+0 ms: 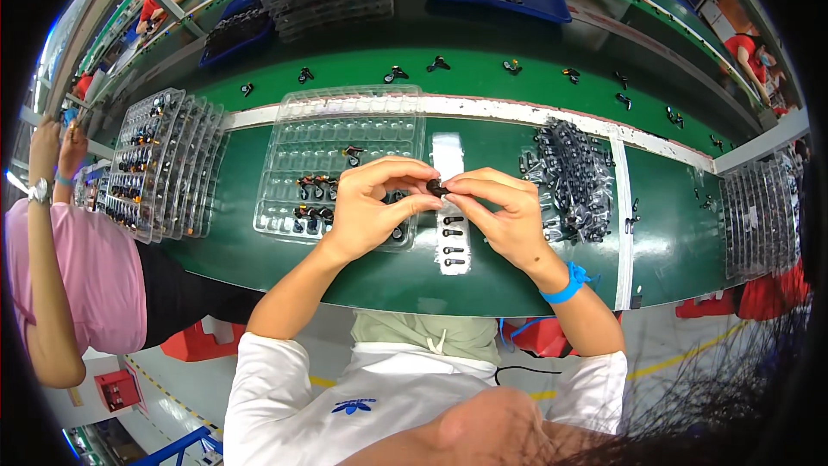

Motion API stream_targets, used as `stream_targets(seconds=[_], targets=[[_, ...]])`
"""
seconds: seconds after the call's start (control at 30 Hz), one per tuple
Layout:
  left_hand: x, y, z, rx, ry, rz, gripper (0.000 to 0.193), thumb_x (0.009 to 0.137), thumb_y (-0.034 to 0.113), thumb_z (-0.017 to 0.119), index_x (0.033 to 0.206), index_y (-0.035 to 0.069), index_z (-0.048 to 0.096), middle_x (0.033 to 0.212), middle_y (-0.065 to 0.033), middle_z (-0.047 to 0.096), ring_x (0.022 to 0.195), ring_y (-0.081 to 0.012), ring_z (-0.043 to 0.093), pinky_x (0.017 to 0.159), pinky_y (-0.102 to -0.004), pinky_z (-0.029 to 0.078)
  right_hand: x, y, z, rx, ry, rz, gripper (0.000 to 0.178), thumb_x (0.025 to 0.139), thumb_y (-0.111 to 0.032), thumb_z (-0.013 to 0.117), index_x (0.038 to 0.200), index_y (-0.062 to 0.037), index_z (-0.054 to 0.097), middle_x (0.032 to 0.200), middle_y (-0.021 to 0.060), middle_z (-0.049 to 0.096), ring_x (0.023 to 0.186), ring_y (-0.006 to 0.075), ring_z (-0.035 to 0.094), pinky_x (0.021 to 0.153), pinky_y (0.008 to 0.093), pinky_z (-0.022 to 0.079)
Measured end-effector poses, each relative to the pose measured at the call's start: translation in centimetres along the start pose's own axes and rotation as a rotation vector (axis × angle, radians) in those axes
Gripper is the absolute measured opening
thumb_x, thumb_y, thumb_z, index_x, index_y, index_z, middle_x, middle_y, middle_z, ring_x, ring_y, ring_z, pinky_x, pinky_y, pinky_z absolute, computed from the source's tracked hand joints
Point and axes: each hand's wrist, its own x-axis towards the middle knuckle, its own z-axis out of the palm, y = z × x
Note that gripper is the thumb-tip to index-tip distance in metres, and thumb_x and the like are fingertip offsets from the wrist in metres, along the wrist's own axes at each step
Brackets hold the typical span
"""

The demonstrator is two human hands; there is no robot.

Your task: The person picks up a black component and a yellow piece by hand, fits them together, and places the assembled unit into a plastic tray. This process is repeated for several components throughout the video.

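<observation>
In front of me, both hands come together over the green workbench [362, 283]. My left hand [366, 211] pinches one side of a small black earbud part [437, 188], and my right hand [509, 214], with a blue band at its wrist, pinches the other. Beneath them lies a white strip [447, 151] with several black earbud stems [453, 250] in a row on its near half. A clear plastic tray [289, 142], partly behind my left hand, holds several black parts with wires. Beyond my right hand is a heap of small dark pieces [573, 177] in clear bags or sleeves.
Stacked filled trays [168, 164] stand at the left, more [763, 216] at the right. Past a white rail [492, 110], a green conveyor belt [345, 78] carries scattered parts. A blue tray [543, 2] and tray stacks sit farther back. A person in pink [78, 276] is at my left.
</observation>
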Motion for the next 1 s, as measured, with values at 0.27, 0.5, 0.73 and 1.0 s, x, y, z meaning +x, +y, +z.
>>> stream_targets(seconds=[0.27, 0.5, 0.73, 1.0], targets=[[0.0, 0.2, 0.3, -0.101, 0.038, -0.166, 0.029, 0.084, -0.009, 0.079, 0.111, -0.007, 0.07, 0.116, -0.0178, 0.07, 0.106, -0.0236, 0.071, 0.092, -0.0336, 0.06, 0.0, -0.4, -0.2, -0.097, -0.035, -0.042, 0.018, 0.084, 0.005, 0.077, 0.102, -0.0001, 0.077, 0.101, 0.0124, 0.076, 0.091, 0.0228, 0.075, 0.078, 0.031, 0.06], [-0.6, 0.3, 0.8, -0.114, 0.063, -0.155, 0.027, 0.083, -0.011, 0.078, 0.109, -0.007, 0.071, 0.115, -0.0178, 0.07, 0.107, -0.0239, 0.071, 0.093, -0.0342, 0.059, 0.2, -0.6, -0.6, 0.001, -0.057, 0.062, 0.017, 0.086, 0.0, 0.077, 0.103, 0.0016, 0.076, 0.101, 0.0139, 0.075, 0.091, 0.0246, 0.074, 0.079, 0.0324, 0.059], [-0.7, 0.4, 0.9, 0.1, 0.037, 0.04, 0.024, 0.082, -0.014, 0.076, 0.104, -0.007, 0.073, 0.106, -0.0186, 0.074, 0.103, -0.0258, 0.072, 0.091, -0.0354, 0.059, -0.2, -0.7, -0.3, -0.164, -0.058, -0.084, 0.015, 0.087, 0.0, 0.076, 0.102, 0.0033, 0.075, 0.097, 0.0139, 0.075, 0.085, 0.0245, 0.073, 0.075, 0.0323, 0.057], [-0.8, 0.1, 0.9, 0.123, 0.054, 0.1, 0.021, 0.083, -0.014, 0.075, 0.103, -0.007, 0.073, 0.105, -0.0195, 0.074, 0.097, -0.0261, 0.072, 0.088, -0.035, 0.059, -0.4, -1.3, 0.4, 0.006, -0.006, 0.079, 0.011, 0.089, 0.001, 0.075, 0.099, 0.004, 0.075, 0.093, 0.0138, 0.075, 0.081, 0.0212, 0.074, 0.072, 0.0301, 0.057]])
